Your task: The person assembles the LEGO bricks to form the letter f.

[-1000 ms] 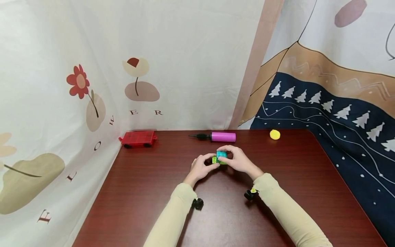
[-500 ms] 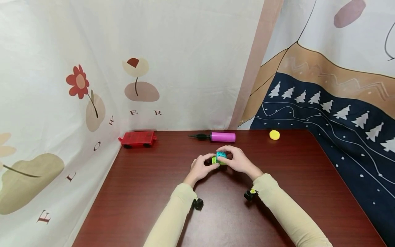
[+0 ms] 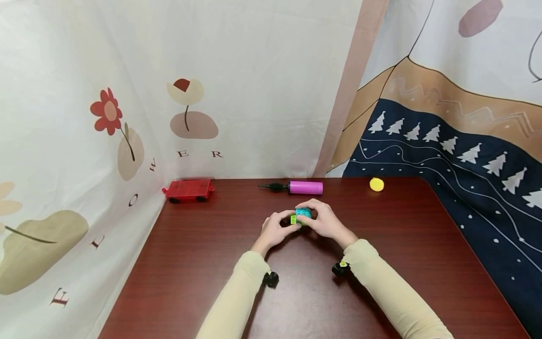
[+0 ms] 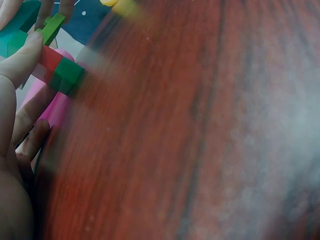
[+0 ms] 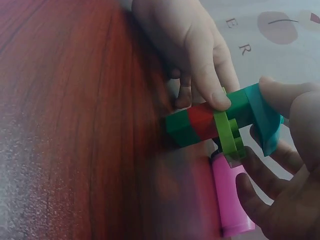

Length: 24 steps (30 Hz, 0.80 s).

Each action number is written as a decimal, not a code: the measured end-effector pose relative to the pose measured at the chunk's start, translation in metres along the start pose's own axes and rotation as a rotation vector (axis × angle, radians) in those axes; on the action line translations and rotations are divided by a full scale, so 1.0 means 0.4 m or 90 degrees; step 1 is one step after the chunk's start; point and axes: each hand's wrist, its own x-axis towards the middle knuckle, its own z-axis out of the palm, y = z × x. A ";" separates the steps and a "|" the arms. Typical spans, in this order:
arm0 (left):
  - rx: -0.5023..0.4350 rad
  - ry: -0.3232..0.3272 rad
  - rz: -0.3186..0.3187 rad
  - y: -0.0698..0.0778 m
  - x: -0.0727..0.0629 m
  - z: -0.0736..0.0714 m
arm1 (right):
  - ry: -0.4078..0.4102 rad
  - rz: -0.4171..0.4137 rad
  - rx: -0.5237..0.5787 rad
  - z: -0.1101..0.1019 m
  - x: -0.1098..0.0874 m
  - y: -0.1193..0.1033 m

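A small stack of toy bricks stands upright near the middle of the table, between both hands. From the bottom, the right wrist view shows a dark green brick (image 5: 180,129), a red brick (image 5: 202,125), a lime green plate (image 5: 230,142) with studs, a green brick (image 5: 240,107) and a teal brick (image 5: 266,122) on top. My left hand (image 3: 274,230) holds the stack around the lime plate, thumb on the near side. With thumb and fingers my right hand (image 3: 327,221) pinches the teal brick. Fingers hide part of the lower bricks in the head view.
Along the table's back edge lie a red toy wagon (image 3: 189,190), a purple hand pump (image 3: 306,188) with a black nozzle, and a yellow round object (image 3: 376,184). Printed curtains hang behind and to the left. The brown table (image 3: 203,282) reaches toward the person.
The right hand and wrist have shifted slightly to the left, and the teal brick has turned a little with it. The left hand stays in place on the stack.
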 end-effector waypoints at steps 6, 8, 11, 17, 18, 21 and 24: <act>-0.006 0.003 -0.001 0.002 0.001 0.001 | 0.008 -0.011 -0.009 0.004 0.000 0.006; -0.007 0.004 -0.001 0.002 -0.001 0.002 | 0.009 -0.016 -0.016 0.005 -0.001 0.008; -0.004 0.003 0.001 0.000 -0.002 0.003 | 0.010 -0.024 -0.021 0.005 -0.001 0.009; -0.004 0.004 -0.002 0.000 0.000 0.001 | 0.013 -0.042 -0.029 0.007 0.000 0.008; -0.003 0.004 -0.001 0.001 0.000 0.000 | 0.014 -0.043 -0.030 0.007 0.000 0.007; 0.000 0.002 0.000 0.001 0.000 0.000 | 0.016 -0.035 -0.031 0.007 0.000 0.004; -0.005 0.003 0.005 0.003 -0.001 -0.002 | 0.015 -0.009 -0.038 0.008 0.000 -0.006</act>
